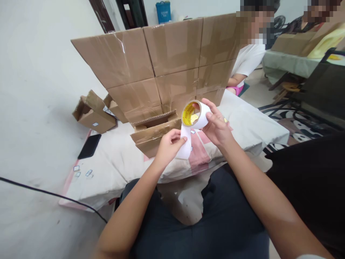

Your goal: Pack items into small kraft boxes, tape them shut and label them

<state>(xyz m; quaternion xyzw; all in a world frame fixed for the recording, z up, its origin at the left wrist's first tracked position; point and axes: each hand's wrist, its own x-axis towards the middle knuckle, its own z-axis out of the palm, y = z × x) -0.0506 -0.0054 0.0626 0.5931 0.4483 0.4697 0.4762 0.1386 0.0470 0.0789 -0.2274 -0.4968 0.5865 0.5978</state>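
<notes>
My right hand (217, 126) grips a roll of white tape (194, 114) with a yellow inner core, held up in front of me. My left hand (169, 144) pinches the loose strip of tape (185, 144) that hangs down from the roll. Both hands hover above a small open cardboard box (155, 132) that lies on a white cloth-covered low table (250, 126). My legs in dark trousers are below.
A wall of stacked cardboard boxes (167, 61) stands behind the small box. Open cartons (93, 113) and a black phone (90, 146) lie at left, with small clips (82, 172) nearby. A person in a white shirt (249, 59) sits behind the table. A black cable (54, 196) crosses the floor.
</notes>
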